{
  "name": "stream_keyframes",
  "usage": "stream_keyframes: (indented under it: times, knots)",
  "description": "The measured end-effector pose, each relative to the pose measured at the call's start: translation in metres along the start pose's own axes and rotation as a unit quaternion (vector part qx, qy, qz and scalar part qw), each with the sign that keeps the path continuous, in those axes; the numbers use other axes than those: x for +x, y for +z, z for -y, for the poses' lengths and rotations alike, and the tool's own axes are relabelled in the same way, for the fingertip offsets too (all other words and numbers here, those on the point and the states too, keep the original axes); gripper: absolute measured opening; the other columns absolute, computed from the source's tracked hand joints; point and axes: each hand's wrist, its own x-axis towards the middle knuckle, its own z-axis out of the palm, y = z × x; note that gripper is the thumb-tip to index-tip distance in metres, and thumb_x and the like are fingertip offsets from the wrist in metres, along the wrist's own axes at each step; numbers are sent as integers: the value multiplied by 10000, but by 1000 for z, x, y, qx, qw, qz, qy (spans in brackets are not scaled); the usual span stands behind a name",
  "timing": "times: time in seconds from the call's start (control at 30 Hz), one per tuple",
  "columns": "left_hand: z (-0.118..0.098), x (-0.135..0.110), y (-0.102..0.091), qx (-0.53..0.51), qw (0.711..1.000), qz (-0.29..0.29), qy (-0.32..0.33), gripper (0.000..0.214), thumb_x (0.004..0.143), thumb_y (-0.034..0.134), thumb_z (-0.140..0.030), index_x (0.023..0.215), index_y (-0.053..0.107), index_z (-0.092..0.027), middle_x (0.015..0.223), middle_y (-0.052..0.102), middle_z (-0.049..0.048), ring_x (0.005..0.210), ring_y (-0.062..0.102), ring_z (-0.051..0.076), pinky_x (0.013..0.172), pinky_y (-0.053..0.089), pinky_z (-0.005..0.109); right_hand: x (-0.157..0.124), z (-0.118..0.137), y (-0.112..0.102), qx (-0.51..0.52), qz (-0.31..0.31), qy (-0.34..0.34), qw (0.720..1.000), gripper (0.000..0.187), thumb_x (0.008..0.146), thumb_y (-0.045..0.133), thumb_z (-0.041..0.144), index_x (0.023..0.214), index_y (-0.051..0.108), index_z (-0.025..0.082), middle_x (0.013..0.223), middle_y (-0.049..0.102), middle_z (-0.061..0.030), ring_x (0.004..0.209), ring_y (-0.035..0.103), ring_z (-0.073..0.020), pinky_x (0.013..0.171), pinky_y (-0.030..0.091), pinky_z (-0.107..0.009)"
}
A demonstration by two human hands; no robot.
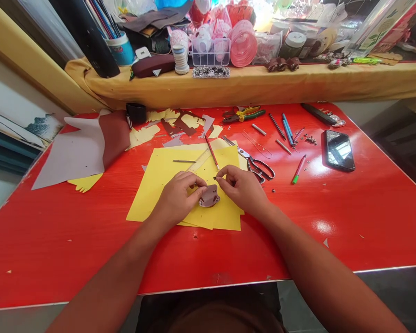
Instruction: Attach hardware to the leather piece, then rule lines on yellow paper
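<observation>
My left hand (pixel 180 196) pinches the upper left edge of a small brown-grey leather piece (pixel 209 196) with small metal fittings along its edges. Just right of it, my right hand (pixel 241 187) has thumb and forefinger closed on a tiny dark metal piece (pixel 215 178), apart from the leather. Both hands are over yellow paper sheets (pixel 149 194). Beyond them on the paper lie a thin metal rod (pixel 184 161), a clear ruler (pixel 201 159) and a red pencil (pixel 211 152). Scissors (pixel 254 162) rest beside my right hand.
On the red table (pixel 90 240), leather sheets (pixel 79 148) lie left and scraps (pixel 180 122) at the back. Pliers (pixel 244 114), pens (pixel 287 129), loose small fittings (pixel 311 139) and a phone (pixel 339 150) lie to the right. A cluttered shelf (pixel 263 85) runs behind.
</observation>
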Motion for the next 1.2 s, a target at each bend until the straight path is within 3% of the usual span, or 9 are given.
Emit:
stream_keyframes:
  times: [0.5, 0.9, 1.2]
  knots:
    - [-4, -2, -1, -6, 1000, -11, 20, 108, 976, 635, -313, 937, 718, -255, 914, 743, 21, 928, 652, 231, 816, 506, 360, -1, -4, 0, 56, 79, -15, 995, 141, 952, 630, 330, 930, 700, 209, 586, 458, 79, 536, 360, -112, 540, 259, -267]
    - [-4, -3, 3, 9, 1000, -21, 20, 103, 984, 632, -304, 940, 713, -258, 903, 741, 16, 903, 652, 220, 797, 511, 351, -2, 0, 1, 63, 94, -6, 994, 145, 951, 623, 325, 918, 700, 207, 563, 442, 82, 522, 365, -114, 530, 245, -267]
    - [0, -3, 5, 12, 999, -25, 23, 124, 986, 651, -309, 1053, 739, -251, 952, 758, 25, 941, 677, 227, 834, 526, 362, -2, 2, 1, 74, 96, -3, 993, 151, 954, 617, 327, 924, 697, 201, 560, 447, 83, 524, 366, -115, 528, 253, -268]
